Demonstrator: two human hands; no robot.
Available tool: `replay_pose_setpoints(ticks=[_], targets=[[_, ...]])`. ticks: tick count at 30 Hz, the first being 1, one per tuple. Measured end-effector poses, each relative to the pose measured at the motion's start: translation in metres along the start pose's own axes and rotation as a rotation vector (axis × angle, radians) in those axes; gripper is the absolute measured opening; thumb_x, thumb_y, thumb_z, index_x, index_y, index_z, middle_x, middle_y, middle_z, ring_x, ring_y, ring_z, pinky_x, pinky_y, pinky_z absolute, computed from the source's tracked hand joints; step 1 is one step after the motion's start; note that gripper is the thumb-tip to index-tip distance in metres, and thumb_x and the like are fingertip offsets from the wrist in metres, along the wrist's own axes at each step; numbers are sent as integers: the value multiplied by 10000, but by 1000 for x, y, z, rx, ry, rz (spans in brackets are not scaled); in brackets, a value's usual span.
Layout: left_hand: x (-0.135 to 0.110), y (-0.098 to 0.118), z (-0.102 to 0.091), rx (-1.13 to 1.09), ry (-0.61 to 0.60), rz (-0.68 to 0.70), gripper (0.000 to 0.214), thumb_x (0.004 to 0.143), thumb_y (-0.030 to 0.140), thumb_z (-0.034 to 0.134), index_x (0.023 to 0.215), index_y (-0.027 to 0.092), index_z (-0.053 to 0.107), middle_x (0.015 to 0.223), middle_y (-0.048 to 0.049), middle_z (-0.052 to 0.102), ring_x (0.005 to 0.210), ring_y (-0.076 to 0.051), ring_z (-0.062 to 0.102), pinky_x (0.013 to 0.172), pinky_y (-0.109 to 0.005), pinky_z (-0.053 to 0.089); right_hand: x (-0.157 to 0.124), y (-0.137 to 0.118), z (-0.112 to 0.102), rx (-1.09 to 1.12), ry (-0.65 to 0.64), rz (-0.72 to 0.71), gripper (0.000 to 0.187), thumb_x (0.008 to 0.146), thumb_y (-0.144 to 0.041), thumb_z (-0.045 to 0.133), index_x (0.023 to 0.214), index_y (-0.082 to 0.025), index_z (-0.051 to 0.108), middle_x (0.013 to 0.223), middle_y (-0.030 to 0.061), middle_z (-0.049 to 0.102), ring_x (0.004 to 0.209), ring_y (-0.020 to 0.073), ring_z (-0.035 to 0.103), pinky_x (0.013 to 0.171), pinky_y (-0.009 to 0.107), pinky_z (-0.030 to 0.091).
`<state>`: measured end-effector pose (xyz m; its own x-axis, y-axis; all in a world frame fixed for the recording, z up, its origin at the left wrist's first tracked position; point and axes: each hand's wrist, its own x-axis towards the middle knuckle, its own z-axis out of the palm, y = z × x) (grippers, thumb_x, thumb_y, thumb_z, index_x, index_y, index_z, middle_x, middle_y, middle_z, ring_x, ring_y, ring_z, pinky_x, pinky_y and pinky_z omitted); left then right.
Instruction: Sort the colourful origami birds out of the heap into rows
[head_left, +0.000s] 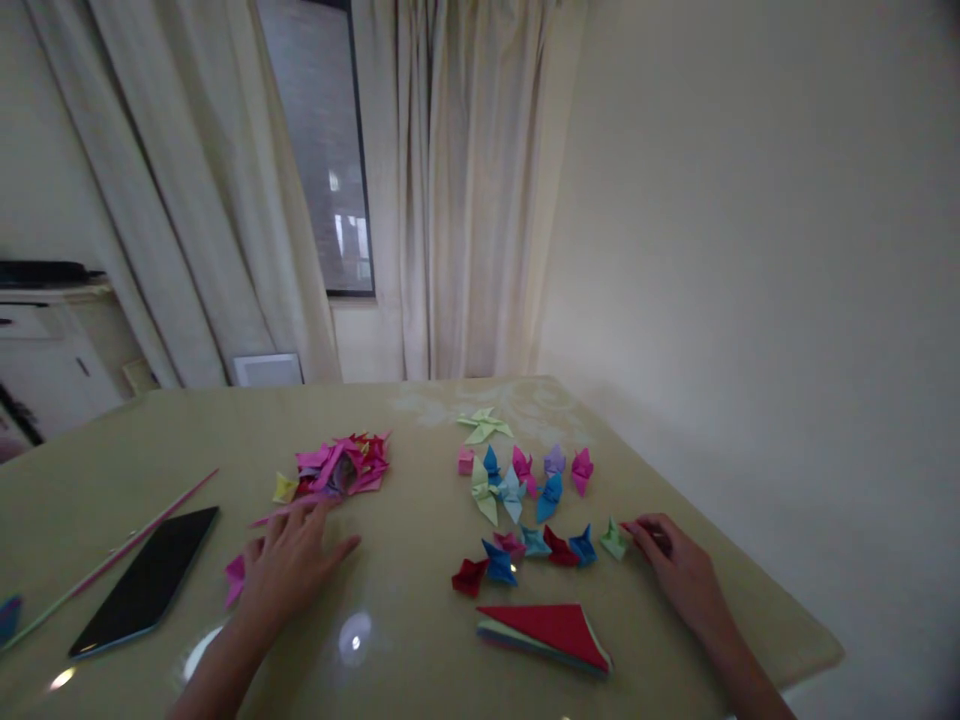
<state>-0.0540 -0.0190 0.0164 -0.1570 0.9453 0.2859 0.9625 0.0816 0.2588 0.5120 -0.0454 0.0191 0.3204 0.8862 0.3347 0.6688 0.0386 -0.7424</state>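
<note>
My left hand (289,565) lies flat and open on the table (420,560), fingers spread, just below a heap of pink and red folded paper pieces (341,466); a pink piece (235,578) sits at its left side. My right hand (673,563) rests at the right, fingers curled at a small red piece, beside a green folded piece (613,540). Several folded paper shapes in blue, red and pink (525,545) lie in a row between my hands. A stack of folded paper sheets, red on top (547,632), lies near the front.
A black phone (146,580) and a long pink stick (127,545) lie at the left. More folded shapes (521,475) and a pale green one (484,425) sit farther back. The table's right edge is close to my right hand. Curtains and a window stand behind.
</note>
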Motion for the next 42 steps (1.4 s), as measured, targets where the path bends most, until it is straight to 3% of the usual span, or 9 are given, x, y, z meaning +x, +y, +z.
replay_pose_setpoints(ticks=[8, 15, 23, 27, 31, 35, 37, 39, 42], targets=[[8, 5, 12, -586, -162, 133, 715, 804, 509, 634, 1429, 173, 549, 1408, -174, 632, 1184, -328, 678, 945, -458, 582, -2, -11, -6, -73, 33, 38, 517, 771, -712, 556, 838, -240, 756, 867, 112, 819, 807, 314, 757, 783, 406, 596], [6, 2, 0, -504, -268, 187, 421, 724, 343, 667, 1126, 218, 684, 1187, -108, 763, 1138, -323, 695, 1046, -481, 518, 1, -4, -5, -195, 68, 44, 549, 814, -681, 407, 848, -245, 739, 945, 136, 820, 880, 328, 749, 803, 406, 567], [-7, 50, -7, -804, -133, 298, 428, 885, 365, 605, 1293, 239, 621, 1124, -78, 778, 951, -232, 740, 902, -394, 583, 0, 0, -4, -198, 29, 27, 568, 843, -704, 414, 904, -233, 725, 951, 145, 810, 850, 328, 742, 827, 441, 570], [-17, 69, -2, -803, -23, 384, 382, 956, 336, 589, 1328, 257, 617, 1114, -71, 771, 929, -216, 730, 891, -391, 589, -2, -6, -6, -187, 282, -56, 620, 899, -715, 397, 944, -185, 716, 1002, 200, 783, 922, 349, 720, 890, 497, 560], [-33, 82, 11, -705, 119, 549, 506, 985, 175, 541, 1474, 301, 509, 1213, -74, 746, 974, -203, 721, 987, -443, 556, -33, -56, 6, -129, 441, -283, 528, 1009, -632, 442, 973, -181, 713, 979, 168, 761, 936, 318, 701, 892, 474, 554], [-53, 97, 15, -637, 162, 768, 734, 961, 35, 517, 1609, 326, 333, 1334, -103, 702, 1067, -203, 714, 1042, -452, 548, -94, -151, 47, 10, -36, -669, 184, 1073, -322, 544, 1074, -252, 714, 976, 57, 762, 919, 218, 712, 851, 331, 560], [-60, 103, 12, -651, 190, 857, 786, 951, 26, 540, 1635, 329, 296, 1348, -111, 696, 1155, -226, 688, 1015, -419, 578, -117, -194, 73, 10, -242, -783, 250, 1026, -312, 648, 1271, -261, 665, 1187, 71, 747, 1098, 241, 690, 979, 361, 537], [-63, 106, 7, -702, 237, 906, 806, 955, 33, 540, 1653, 330, 269, 1349, -123, 690, 1192, -240, 672, 986, -397, 603, -129, -222, 98, 42, -338, -797, 381, 982, -291, 714, 1346, -240, 617, 1293, 92, 710, 1170, 257, 664, 1018, 371, 526], [-64, 105, 5, -761, 289, 910, 795, 963, 31, 509, 1658, 339, 275, 1326, -133, 684, 1186, -241, 669, 958, -380, 623, -128, -235, 126, 68, -342, -731, 237, 981, -184, 689, 1213, -225, 660, 1157, 75, 741, 1053, 244, 686, 931, 351, 541]])
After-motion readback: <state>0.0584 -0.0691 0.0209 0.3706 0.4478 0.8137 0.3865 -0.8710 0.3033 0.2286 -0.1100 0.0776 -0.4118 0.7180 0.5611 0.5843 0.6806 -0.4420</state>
